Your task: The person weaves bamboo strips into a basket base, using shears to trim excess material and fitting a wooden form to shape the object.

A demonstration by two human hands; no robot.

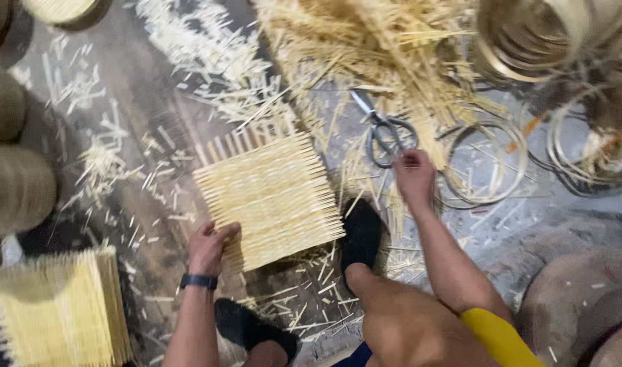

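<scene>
Down on the floor (154,95), the left hand (209,246) clamps the near corner of a square woven bamboo mat (270,200), fingers curled over its edge. The right hand (414,178) reaches out with fingers loosely bent, touching or just short of a pair of scissors (384,130); I cannot tell which. Held at one corner only, the mat could shift or shed loose slats. Bamboo splints (365,47) lie just behind the blades and could snag them, and coiled bamboo hoops (486,163) lie beside the reaching wrist.
</scene>
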